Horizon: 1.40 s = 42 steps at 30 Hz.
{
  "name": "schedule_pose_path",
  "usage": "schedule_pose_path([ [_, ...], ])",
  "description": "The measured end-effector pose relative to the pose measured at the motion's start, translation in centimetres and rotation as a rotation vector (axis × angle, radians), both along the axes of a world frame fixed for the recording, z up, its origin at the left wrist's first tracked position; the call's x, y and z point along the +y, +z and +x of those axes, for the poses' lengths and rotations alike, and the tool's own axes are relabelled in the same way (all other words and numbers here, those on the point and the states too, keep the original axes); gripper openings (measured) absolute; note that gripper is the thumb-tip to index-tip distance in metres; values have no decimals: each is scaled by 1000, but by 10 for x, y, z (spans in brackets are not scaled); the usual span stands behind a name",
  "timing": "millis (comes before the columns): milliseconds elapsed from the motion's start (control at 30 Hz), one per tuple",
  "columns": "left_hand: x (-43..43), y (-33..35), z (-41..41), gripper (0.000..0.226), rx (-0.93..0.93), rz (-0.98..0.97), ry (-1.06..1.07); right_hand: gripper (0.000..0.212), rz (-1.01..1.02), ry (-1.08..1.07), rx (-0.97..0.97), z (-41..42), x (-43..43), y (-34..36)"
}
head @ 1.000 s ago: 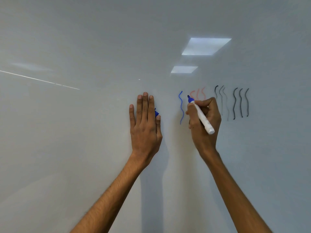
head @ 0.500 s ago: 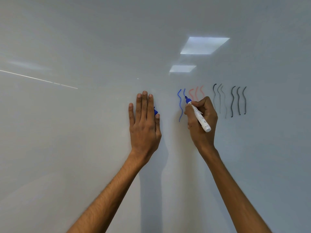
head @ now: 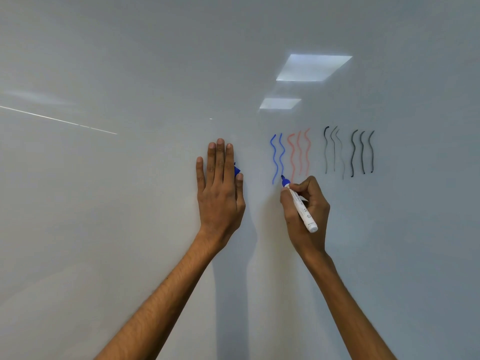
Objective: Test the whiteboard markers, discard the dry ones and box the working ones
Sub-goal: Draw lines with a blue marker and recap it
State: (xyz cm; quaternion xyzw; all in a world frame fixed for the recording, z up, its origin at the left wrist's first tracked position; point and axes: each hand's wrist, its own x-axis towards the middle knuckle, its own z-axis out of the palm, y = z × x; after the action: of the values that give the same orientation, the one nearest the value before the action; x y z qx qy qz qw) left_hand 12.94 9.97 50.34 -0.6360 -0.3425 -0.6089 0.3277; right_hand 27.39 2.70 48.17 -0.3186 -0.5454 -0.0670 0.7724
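Note:
A whiteboard (head: pixel 130 203) fills the head view. My right hand (head: pixel 309 214) grips a white marker with a blue tip (head: pixel 301 203), and the tip touches the board at the bottom of the second of two blue wavy lines (head: pixel 277 158). My left hand (head: pixel 220 185) lies flat on the board with straight fingers, and a blue cap (head: pixel 237 170) peeks out from under it beside the index finger. To the right of the blue lines stand three faint red lines (head: pixel 299 154), then faint grey lines (head: pixel 333 152) and darker black lines (head: pixel 362 153).
Two ceiling lights (head: pixel 313 67) are reflected in the board above the lines. A thin bright streak (head: pixel 57 120) runs across the board's left part.
My right hand has drawn a second blue wavy line beside the first, moving the marker tip from the top down to the bottom. My left hand has stayed flat on the board.

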Motion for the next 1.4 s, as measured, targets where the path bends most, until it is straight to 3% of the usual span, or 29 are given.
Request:
schedule_pose_path([
  [233,-1,-3,0,53,1,2,6,15,-21,-9,24,-1,-5,-3],
  [633,3,-7,-3,54,24,-13,18,18,95,8,-34,-25,17,72],
  [900,4,-9,-3,54,18,6,19,14,103,12,-106,-22,23,49],
  [1067,2,-8,-3,54,28,3,13,14,84,54,3,-21,14,33],
  [1400,3,-10,-4,52,19,1,2,16,5,73,-7,-25,9,-5],
])
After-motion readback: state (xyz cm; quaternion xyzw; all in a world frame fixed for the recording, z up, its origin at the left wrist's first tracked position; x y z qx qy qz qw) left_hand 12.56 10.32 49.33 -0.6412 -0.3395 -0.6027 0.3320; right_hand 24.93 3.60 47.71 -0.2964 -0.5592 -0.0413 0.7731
